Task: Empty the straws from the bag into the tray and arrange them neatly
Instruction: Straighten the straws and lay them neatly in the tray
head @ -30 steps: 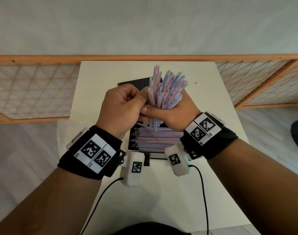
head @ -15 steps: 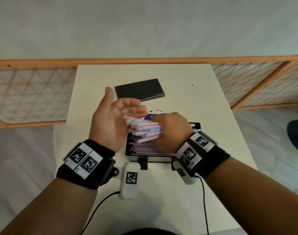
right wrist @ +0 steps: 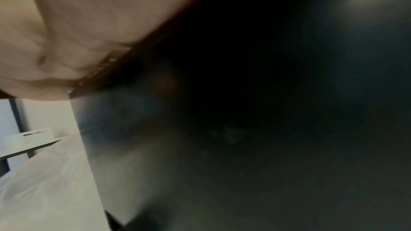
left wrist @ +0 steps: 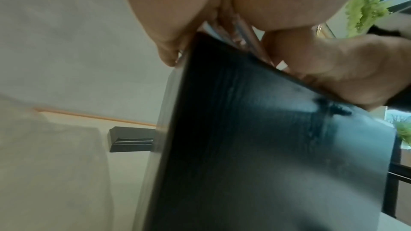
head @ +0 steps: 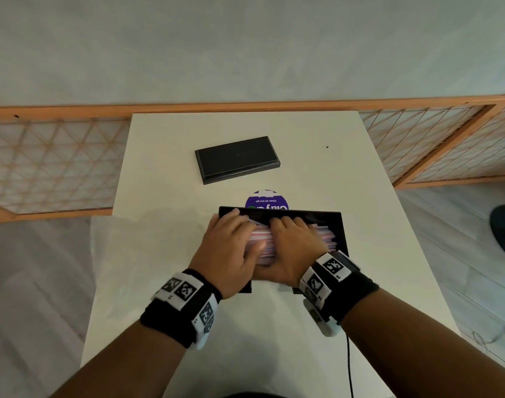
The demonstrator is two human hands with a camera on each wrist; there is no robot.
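Note:
A black tray [head: 303, 215] sits mid-table with a pile of pink, blue and white straws [head: 323, 235] lying across it. Both hands lie on top of the pile. My left hand [head: 231, 242] curls over the straws' left ends, fingers down the far side and thumb on top. My right hand [head: 294, 245] wraps the middle of the bundle, its thumb tucked under the left hand. In the left wrist view, straws [left wrist: 242, 31] show between the fingers above the tray wall [left wrist: 266, 147]. The right wrist view shows only palm [right wrist: 89, 24] and the dark tray wall [right wrist: 244, 129].
A purple round label [head: 267, 201] lies flat just behind the tray, half hidden by it. Farther back lies a flat black rectangular piece [head: 236, 159], also seen in the left wrist view [left wrist: 131, 140]. The white table [head: 360, 196] ends at a wooden lattice rail [head: 58, 165].
The upright bundle held high in both hands was turned sideways by the right hand and brought down into the tray. The left hand let go, then came down on the pile.

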